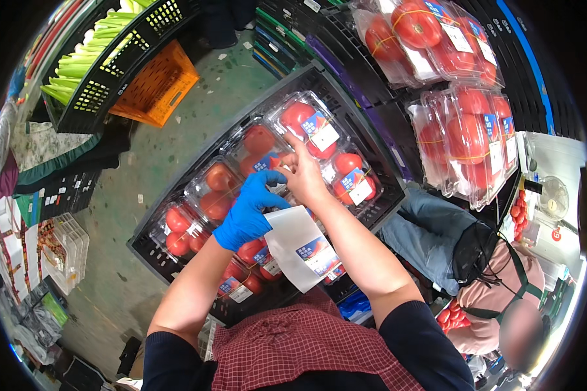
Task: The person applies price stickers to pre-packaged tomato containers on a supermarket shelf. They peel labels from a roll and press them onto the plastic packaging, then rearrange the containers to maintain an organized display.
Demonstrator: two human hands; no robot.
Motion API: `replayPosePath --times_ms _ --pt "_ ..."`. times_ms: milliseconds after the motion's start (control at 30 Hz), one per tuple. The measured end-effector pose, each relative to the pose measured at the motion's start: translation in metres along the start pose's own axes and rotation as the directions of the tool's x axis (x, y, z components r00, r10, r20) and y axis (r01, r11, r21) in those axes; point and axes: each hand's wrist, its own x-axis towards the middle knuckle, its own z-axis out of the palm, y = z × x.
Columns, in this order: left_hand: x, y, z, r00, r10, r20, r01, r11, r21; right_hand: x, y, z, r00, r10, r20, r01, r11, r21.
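Observation:
A black plastic crate [391, 195] in front of me holds several clear clamshell packs of red tomatoes. My left hand [249, 205], in a blue glove, grips a strip of label backing paper [288, 239], which hangs toward me with blue printed labels [318, 256] near its lower end. My bare right hand [303, 173] is over the middle packs, index finger stretched toward the far tomato pack [298, 115]. Its other fingertips are bent close to the gloved fingers; whether they pinch anything is hidden. A labelled tomato pack [354, 181] with a rubber band lies to the right.
More banded tomato packs [464, 141] are stacked at the right, on dark crates. Nearby a person [499, 278] in a pink top bends over. An orange crate [161, 88] and a black crate of green-stalked vegetables [98, 54] stand far left, beyond the green floor [142, 161].

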Motion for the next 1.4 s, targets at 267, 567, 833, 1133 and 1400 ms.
replayPosePath --times_ms 267,567,833,1133,1400 --pt "-0.004 -0.003 -0.002 0.998 -0.010 -0.066 0.010 1.000 -0.014 0.007 -0.009 0.015 0.998 0.045 -0.052 -0.032 0.974 0.223" --pt "-0.008 -0.017 -0.003 0.995 -0.030 -0.093 0.025 0.998 -0.055 0.013 -0.004 0.026 0.994 0.057 -0.097 -0.044 0.991 0.129" --pt "-0.006 -0.013 -0.003 0.990 -0.073 -0.123 0.052 0.985 -0.166 0.012 -0.013 0.033 0.992 -0.024 -0.128 -0.021 0.940 -0.340" --pt "-0.002 -0.020 -0.001 0.988 -0.067 -0.139 0.036 0.976 -0.214 0.006 -0.033 0.021 0.981 -0.044 -0.190 -0.084 0.783 -0.616" --pt "-0.007 -0.010 -0.007 0.972 0.002 -0.233 0.077 0.941 0.330 -0.040 0.000 -0.038 0.981 0.091 0.171 -0.168 0.843 0.512"
